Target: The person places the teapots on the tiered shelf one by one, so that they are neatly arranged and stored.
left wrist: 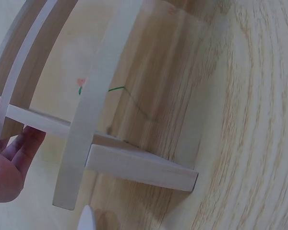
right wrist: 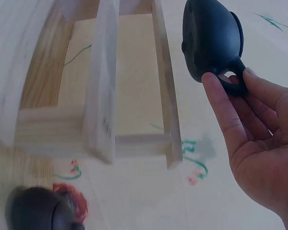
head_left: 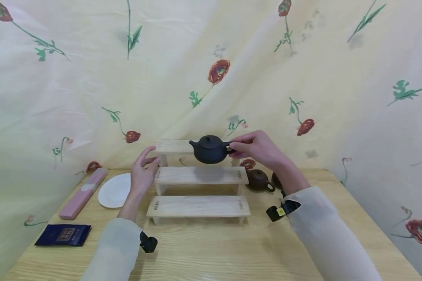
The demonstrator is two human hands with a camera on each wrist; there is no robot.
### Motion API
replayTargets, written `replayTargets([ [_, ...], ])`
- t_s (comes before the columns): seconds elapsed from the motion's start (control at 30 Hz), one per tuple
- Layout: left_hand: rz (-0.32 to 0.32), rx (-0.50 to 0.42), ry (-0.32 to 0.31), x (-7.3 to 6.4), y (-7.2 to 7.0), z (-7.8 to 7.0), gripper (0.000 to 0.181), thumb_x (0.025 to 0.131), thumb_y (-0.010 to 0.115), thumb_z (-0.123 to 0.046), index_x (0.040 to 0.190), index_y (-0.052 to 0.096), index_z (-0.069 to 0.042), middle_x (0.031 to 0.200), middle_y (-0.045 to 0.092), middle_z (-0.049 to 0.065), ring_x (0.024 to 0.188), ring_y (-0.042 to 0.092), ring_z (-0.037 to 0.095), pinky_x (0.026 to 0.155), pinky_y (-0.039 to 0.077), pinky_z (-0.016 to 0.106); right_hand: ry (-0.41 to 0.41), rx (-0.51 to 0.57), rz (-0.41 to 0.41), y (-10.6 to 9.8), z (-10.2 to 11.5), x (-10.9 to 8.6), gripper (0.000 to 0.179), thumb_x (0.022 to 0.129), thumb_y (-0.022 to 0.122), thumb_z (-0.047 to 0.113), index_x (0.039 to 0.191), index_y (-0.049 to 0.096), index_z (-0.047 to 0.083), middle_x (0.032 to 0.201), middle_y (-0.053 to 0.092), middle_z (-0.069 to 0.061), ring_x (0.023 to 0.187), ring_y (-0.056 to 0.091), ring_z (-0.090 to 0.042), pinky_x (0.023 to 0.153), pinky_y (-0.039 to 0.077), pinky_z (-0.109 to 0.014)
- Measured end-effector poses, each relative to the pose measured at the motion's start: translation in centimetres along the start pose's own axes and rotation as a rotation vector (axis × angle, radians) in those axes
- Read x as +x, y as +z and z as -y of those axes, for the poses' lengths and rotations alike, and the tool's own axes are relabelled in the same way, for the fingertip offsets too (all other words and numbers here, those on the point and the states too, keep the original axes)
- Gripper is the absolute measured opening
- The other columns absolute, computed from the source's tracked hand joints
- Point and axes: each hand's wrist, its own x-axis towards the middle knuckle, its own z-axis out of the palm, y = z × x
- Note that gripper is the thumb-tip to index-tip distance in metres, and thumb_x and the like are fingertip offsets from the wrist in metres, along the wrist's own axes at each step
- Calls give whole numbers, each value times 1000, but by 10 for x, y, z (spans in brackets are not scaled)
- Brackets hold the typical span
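A black teapot [head_left: 210,150] is held level in the air in front of the top tier of a three-tier wooden rack [head_left: 201,175]. My right hand [head_left: 258,148] pinches its handle between thumb and fingers, as the right wrist view also shows for the teapot [right wrist: 212,40]. The spout points left. At the rack's left side, my left hand [head_left: 143,171] holds the end of the top tier. In the left wrist view, the fingers of the left hand [left wrist: 9,167] curl about that wooden end.
A dark brown teapot [head_left: 258,180] stands right of the rack, with another dark pot [head_left: 277,181] partly hidden behind the right forearm. On the left lie a white plate [head_left: 115,191], a pink case [head_left: 83,194] and a dark blue packet [head_left: 63,235]. Flowered cloth [head_left: 176,78] hangs behind.
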Motion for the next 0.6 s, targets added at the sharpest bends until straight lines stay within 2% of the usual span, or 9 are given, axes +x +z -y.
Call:
replayTargets([
  [0.17, -5, -10, -10, 0, 0, 1, 46, 106, 66, -20, 149, 59, -33, 126, 69, 18, 73, 65, 5, 56, 44, 19, -15, 44, 21, 12, 9, 21, 27, 104, 69, 12, 125, 74, -4, 113, 76, -25, 86, 80, -20, 88, 63, -39],
  [0.47, -33, 9, -20, 4, 2, 3, 45, 106, 66, -21, 148, 60, -35, 126, 71, 17, 93, 71, 18, 67, 51, 19, -23, 145, 27, 31, 17, 48, 29, 103, 68, 8, 128, 72, -7, 126, 70, -33, 81, 79, -16, 84, 63, -36],
  [0.6, -39, 0, -22, 4, 3, 2, 45, 106, 66, -19, 147, 61, -35, 125, 72, 16, 97, 71, 20, 70, 52, 18, -9, 189, 28, 37, 15, 57, 29, 103, 68, 6, 128, 71, -10, 126, 70, -34, 80, 79, -16, 84, 63, -36],
])
